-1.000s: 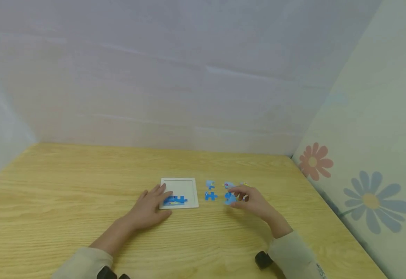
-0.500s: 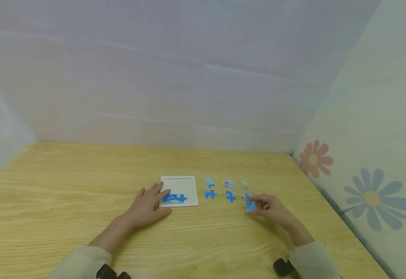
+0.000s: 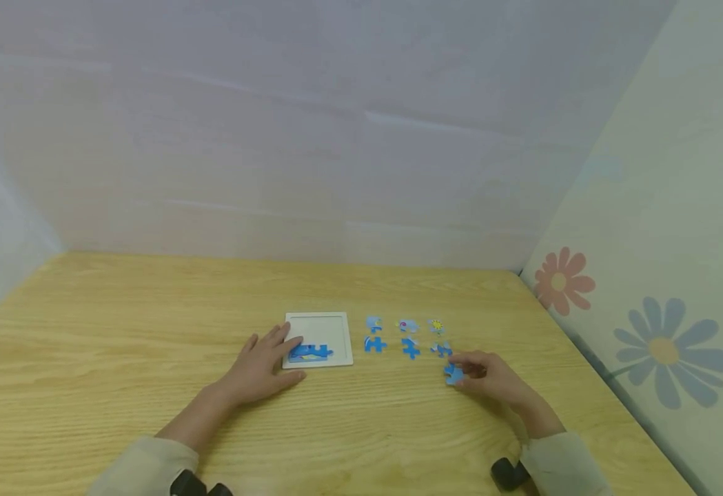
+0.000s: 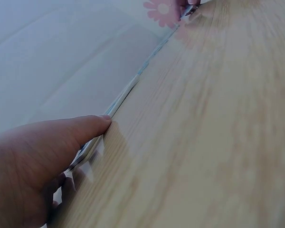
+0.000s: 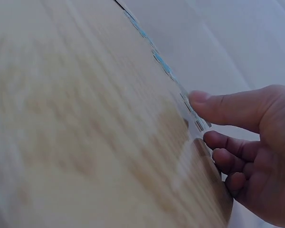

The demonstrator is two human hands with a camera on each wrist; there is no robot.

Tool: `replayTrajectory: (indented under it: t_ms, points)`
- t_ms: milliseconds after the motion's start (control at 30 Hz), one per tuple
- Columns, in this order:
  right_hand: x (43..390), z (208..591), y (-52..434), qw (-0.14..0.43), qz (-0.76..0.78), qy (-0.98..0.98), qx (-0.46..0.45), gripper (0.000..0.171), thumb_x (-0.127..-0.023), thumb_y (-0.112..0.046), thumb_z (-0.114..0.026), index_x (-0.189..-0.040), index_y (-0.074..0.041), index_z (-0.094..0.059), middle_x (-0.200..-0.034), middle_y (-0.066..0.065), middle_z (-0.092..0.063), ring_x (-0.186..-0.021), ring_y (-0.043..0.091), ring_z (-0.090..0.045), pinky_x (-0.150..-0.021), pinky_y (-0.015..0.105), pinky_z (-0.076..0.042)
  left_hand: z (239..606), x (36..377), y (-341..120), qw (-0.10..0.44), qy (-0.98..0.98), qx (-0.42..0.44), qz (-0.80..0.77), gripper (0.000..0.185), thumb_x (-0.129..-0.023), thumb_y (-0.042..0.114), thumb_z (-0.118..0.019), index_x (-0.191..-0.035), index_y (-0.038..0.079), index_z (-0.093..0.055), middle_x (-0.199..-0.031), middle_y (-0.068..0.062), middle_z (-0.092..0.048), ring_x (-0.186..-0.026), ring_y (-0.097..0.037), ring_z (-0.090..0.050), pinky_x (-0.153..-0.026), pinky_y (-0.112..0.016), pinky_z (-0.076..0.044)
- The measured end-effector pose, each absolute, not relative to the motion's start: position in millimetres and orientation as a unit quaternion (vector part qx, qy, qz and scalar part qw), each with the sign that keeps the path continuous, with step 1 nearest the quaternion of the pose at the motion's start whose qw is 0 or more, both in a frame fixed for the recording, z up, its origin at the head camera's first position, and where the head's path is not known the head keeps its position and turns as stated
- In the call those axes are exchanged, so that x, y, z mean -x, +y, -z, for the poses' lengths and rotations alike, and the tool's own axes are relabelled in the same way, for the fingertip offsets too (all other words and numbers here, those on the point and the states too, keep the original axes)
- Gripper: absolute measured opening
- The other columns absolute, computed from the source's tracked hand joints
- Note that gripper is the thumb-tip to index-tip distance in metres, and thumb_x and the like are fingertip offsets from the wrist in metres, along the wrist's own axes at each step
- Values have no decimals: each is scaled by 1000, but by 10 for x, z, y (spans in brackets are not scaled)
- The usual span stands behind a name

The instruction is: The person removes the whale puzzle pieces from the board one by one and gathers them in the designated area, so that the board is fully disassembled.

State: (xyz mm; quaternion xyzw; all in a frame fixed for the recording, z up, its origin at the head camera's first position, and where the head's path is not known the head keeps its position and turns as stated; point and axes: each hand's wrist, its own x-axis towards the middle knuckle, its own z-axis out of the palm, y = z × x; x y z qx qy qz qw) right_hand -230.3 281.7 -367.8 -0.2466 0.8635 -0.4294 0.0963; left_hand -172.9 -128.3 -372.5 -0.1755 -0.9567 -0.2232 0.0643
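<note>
Puzzle piece [image 3: 453,373], blue and small, lies flat on the table [image 3: 119,344] at the fingertips of the right hand [image 3: 491,379]. Thumb and forefinger appear to close on its edges, with the other fingers curled beneath; the right wrist view suggests the same pinch, though only edge-on. The grip looks low and light, apt for sliding or setting down a thin flat thing without tipping it.

The left hand [image 3: 260,368] lies flat with fingers straight, their tips on the near left corner of the white puzzle tray [image 3: 330,329], most likely to keep it from sliding. Just past those fingertips, a short run of joined blue pieces [image 3: 310,353] fills the tray's near edge.

Between the two hands, nearer the right, six loose pieces [image 3: 409,337] lie in two neat rows, apart from one another. The held piece sits just on the near right side of them, well apart from the tray.
</note>
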Motion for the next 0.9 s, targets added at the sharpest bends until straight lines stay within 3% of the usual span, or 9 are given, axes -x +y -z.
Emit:
replayTrajectory:
  t_ms: [333, 567, 733, 900]
  points:
    - [2341, 3699, 2819, 95, 440, 841, 301, 40, -75, -8, -66, -109, 9, -54, -88, 12, -49, -74, 17, -41, -60, 21, -39, 3707, 1731, -1294, 67, -956, 176, 225, 60, -79, 43, -57, -125, 6, -46, -134, -22, -28, -123, -36, -20, -94, -56, -9]
    - [2339, 3661, 2809, 120, 453, 847, 251, 43, -77, -9, -64, -116, 4, -51, -93, 14, -50, -79, 19, -44, -64, 25, -41, 3702, 1723, -1289, 61, -955, 173, 232, 60, -79, 43, -57, -125, 6, -46, -134, -21, -28, -123, -36, -20, -94, -56, -9]
    - [2375, 3556, 2724, 99, 437, 852, 269, 39, -80, -8, -61, -115, 4, -52, -87, 12, -53, -72, 20, -48, -58, 27, -43, 3691, 1707, -1280, 60, -955, 172, 234, 60, -79, 42, -57, -125, 6, -46, -134, -21, -28, -123, -36, -20, -94, -56, -9]
    - [2413, 3362, 2490, 97, 410, 859, 292, 41, -82, -17, -60, -118, -1, -51, -90, 10, -52, -72, 22, -48, -58, 30, -43, 3699, 1707, -1274, 62, -955, 171, 233, 59, -78, 41, -58, -125, 6, -46, -134, -21, -29, -123, -36, -21, -94, -56, -9]
